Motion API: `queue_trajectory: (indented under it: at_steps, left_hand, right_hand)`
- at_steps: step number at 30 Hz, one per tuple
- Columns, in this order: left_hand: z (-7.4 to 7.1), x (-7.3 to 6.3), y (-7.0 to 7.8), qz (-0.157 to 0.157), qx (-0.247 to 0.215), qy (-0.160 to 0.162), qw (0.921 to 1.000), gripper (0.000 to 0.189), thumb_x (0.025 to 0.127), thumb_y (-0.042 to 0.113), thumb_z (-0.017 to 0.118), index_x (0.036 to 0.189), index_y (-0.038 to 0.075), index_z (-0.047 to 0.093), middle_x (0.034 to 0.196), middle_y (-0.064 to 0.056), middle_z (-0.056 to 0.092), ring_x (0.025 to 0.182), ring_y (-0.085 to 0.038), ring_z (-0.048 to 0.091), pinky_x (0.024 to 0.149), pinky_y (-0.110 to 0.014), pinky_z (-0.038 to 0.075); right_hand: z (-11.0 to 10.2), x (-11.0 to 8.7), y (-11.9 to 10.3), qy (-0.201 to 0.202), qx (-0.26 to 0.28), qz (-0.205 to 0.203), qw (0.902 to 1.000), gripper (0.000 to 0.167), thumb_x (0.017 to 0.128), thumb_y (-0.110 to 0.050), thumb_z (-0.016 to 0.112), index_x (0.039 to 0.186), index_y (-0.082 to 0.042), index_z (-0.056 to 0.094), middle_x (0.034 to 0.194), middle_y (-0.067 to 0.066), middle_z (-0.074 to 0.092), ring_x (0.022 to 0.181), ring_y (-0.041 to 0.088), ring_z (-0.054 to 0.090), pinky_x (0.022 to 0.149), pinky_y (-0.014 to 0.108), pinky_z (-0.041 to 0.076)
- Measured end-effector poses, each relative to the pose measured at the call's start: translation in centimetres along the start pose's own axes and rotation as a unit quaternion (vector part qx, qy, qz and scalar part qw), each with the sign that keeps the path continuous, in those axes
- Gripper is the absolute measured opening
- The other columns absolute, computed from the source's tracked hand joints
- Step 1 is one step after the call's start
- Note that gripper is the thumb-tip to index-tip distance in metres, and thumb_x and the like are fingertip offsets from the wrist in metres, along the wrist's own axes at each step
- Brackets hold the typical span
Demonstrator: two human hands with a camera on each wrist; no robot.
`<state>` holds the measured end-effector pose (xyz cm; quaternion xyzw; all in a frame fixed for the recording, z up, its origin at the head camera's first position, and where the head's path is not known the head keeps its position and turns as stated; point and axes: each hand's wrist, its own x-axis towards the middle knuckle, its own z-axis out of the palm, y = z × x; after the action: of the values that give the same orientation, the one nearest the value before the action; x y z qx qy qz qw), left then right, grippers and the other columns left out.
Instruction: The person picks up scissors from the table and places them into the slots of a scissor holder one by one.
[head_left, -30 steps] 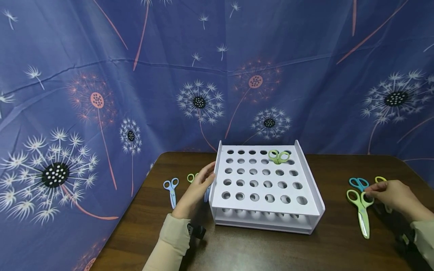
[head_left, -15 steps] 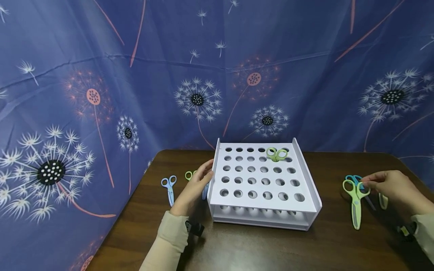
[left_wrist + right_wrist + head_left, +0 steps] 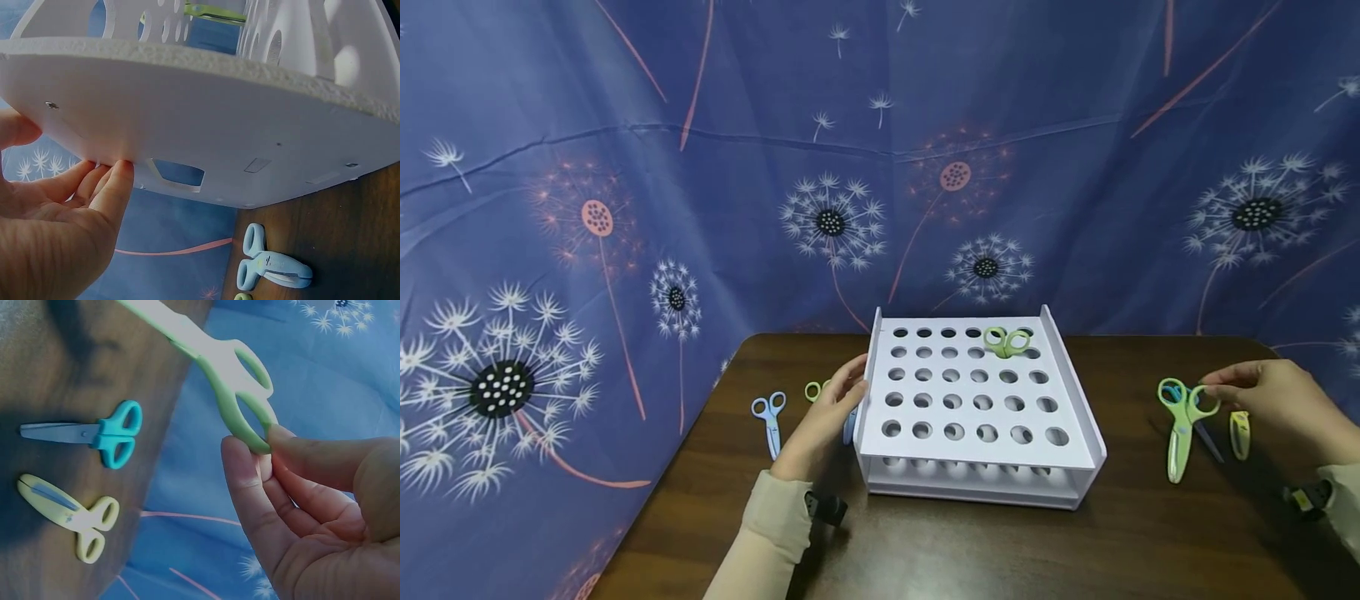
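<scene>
My right hand [image 3: 1273, 398] pinches the handle loop of light green scissors [image 3: 222, 369] between thumb and fingers. They hang with the blade pointing down, raised off the table. Below them lie teal scissors [image 3: 106, 436] and pale yellow scissors [image 3: 65, 512]. My left hand [image 3: 822, 412] touches the outer left wall of a white rack [image 3: 955, 452] with its fingertips, as the left wrist view [image 3: 69, 212] shows. Green scissors [image 3: 1004, 350] stand in a hole of the rack's back right part, handles up.
Light blue scissors [image 3: 772, 425] lie on the brown table [image 3: 970, 550] left of the rack. Partly behind my left hand are green scissors [image 3: 813, 391] and another blue pair [image 3: 849, 427]. A dandelion-print cloth [image 3: 910, 75] hangs behind the table.
My right hand has lifted the green scissors off the table by one handle loop, and they now hang more upright. The left hand stays against the rack. The head view has shifted slightly.
</scene>
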<state>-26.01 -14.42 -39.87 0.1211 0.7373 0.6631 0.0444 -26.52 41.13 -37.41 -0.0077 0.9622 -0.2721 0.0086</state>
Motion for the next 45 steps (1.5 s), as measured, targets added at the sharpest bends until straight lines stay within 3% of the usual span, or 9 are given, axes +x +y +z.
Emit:
queue_trajectory:
  at_steps: [3,9,16,21,32,38,45]
  left_hand:
    - [0.0,0.0,-0.1,0.0,-0.001,0.004,1.0,0.05,0.102,0.019,0.049,0.149,0.012,0.035,0.149,-0.014,0.041,0.13,-0.03,0.042,0.1,-0.032,0.037]
    - [0.0,0.0,-0.2,-0.001,-0.004,0.001,1.0,0.05,0.102,0.018,0.049,0.149,0.011,0.035,0.149,-0.014,0.041,0.129,-0.028,0.043,0.098,-0.028,0.038]
    - [-0.1,0.0,-0.4,-0.002,-0.013,0.001,0.9999,0.051,0.102,0.019,0.049,0.149,0.012,0.035,0.149,-0.013,0.04,0.13,-0.027,0.041,0.1,-0.031,0.037]
    - [-0.1,-0.1,-0.4,-0.011,-0.017,0.005,0.9998,0.05,0.101,0.02,0.05,0.149,0.015,0.036,0.148,-0.011,0.042,0.131,-0.027,0.041,0.102,-0.035,0.035]
    - [-0.1,0.1,-0.5,-0.003,-0.007,0.002,1.0,0.051,0.101,0.023,0.05,0.149,0.013,0.036,0.147,-0.013,0.042,0.126,-0.027,0.043,0.098,-0.032,0.038]
    - [0.0,0.0,-0.4,-0.001,-0.007,0.001,1.0,0.05,0.102,0.022,0.05,0.149,0.014,0.036,0.148,-0.013,0.042,0.126,-0.028,0.043,0.098,-0.031,0.038]
    - [0.0,-0.1,-0.3,-0.003,-0.011,0.001,0.9999,0.049,0.101,0.021,0.049,0.149,0.016,0.036,0.148,-0.012,0.041,0.129,-0.029,0.042,0.098,-0.032,0.038]
  right_hand:
    - [-0.4,0.0,-0.3,0.014,-0.019,-0.013,0.9996,0.032,0.095,-0.018,0.061,0.108,0.011,0.065,0.092,0.026,0.07,0.069,0.026,0.067,0.057,0.038,0.05]
    - [-0.9,0.0,-0.9,0.045,-0.063,-0.032,0.9965,0.032,0.095,-0.021,0.062,0.105,0.008,0.068,0.083,0.019,0.071,0.059,0.013,0.058,0.051,0.03,0.04]
    - [-1.4,0.1,-1.7,0.046,-0.047,-0.016,0.9977,0.036,0.097,-0.024,0.059,0.108,0.009,0.067,0.08,0.013,0.072,0.061,0.012,0.058,0.05,0.031,0.043]
    - [-1.6,0.0,-2.3,0.045,-0.044,-0.002,0.998,0.037,0.098,-0.024,0.056,0.11,0.01,0.066,0.074,0.006,0.071,0.057,0.011,0.054,0.048,0.03,0.038]
    - [-2.1,-0.6,-2.8,0.104,-0.045,-0.029,0.9932,0.041,0.099,-0.03,0.056,0.112,0.007,0.067,0.081,0.018,0.072,0.051,0.009,0.05,0.044,0.031,0.032]
    - [-2.6,-0.5,-3.8,0.119,-0.044,-0.028,0.9915,0.04,0.098,-0.033,0.056,0.111,0.004,0.068,0.092,0.026,0.07,0.054,0.009,0.054,0.047,0.03,0.035]
    - [-3.2,-0.3,-6.2,0.115,-0.043,-0.038,0.9917,0.034,0.098,-0.026,0.057,0.113,0.004,0.068,0.089,0.022,0.072,0.058,0.006,0.057,0.049,0.029,0.043]
